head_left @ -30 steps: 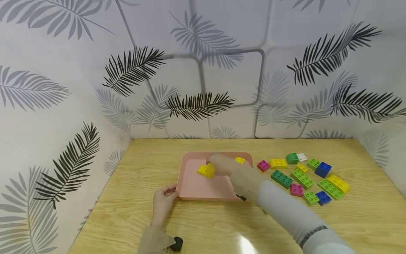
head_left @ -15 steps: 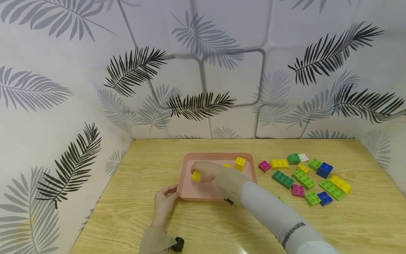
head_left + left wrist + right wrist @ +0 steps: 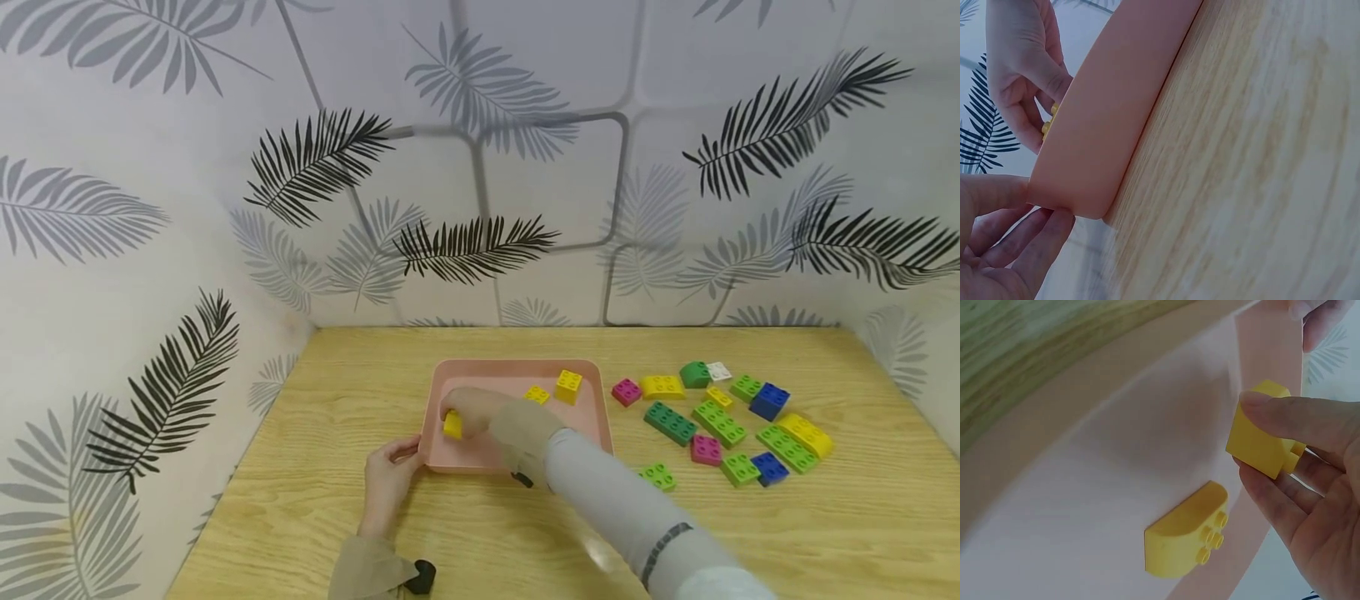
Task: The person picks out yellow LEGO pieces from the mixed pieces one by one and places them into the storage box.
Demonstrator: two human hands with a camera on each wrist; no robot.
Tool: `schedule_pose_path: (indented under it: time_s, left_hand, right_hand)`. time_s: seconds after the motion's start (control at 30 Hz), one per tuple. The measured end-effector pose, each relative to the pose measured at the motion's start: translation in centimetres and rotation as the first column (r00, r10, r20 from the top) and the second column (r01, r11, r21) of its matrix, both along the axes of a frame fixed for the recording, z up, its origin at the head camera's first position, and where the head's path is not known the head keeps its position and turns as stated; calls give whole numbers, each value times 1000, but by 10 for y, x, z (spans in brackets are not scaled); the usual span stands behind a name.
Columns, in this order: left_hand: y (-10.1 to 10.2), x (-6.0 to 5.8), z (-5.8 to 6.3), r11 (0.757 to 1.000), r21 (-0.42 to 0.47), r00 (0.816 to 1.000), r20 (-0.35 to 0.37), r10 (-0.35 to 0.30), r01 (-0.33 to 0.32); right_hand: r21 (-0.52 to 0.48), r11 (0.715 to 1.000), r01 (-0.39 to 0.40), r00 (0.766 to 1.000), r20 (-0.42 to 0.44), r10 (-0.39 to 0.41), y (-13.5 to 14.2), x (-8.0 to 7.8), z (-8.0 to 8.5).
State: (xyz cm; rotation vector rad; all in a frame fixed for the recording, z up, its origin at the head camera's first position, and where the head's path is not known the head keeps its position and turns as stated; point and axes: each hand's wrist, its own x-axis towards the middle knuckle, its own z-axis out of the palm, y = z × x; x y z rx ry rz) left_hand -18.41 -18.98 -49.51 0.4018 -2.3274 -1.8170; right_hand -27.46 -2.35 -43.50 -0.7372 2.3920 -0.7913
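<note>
My right hand (image 3: 474, 410) is over the left part of a pink tray (image 3: 517, 365), pinching a yellow toy building brick (image 3: 1259, 439) between thumb and fingers. In the right wrist view the brick's studs face the palm. A yellow brick with rounded ends (image 3: 1185, 537) sits on the tray floor, and a square yellow brick (image 3: 568, 387) stands near the tray's back right corner. At the front left corner my left hand (image 3: 392, 477) grips the tray, its thumb at the rim and its fingers (image 3: 1054, 240) against the outer wall.
Right of the tray, loose bricks lie scattered on the wooden table (image 3: 360, 367): a dark green brick (image 3: 670, 422), a blue one (image 3: 769, 402), a pink one (image 3: 626, 392) and several others. A light green brick (image 3: 658, 476) lies by the right forearm. Leaf-patterned cloth (image 3: 540, 292) rises behind the table.
My right hand has moved left and slightly forward across the tray with the yellow brick, leaving the rounded yellow brick uncovered behind it. The left hand has stayed at the tray's corner.
</note>
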Motion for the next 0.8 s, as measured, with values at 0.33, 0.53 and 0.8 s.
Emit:
schedule_pose_path:
  time_s: [0.33,0.53,0.8]
  left_hand:
    - [0,0,1,1000,6,1000,-7,-3,3]
    - [0,-1,1,1000,20,1000,-2,-5,5]
    - [0,0,0,1000,13,1000,0,0,0]
  right_hand:
    - [184,983,29,1000,-18,-26,-21,14,11]
    - [238,971,32,999,-33,-25,-24,11,6]
    - [225,974,23,1000,-26,-18,-23,12,2]
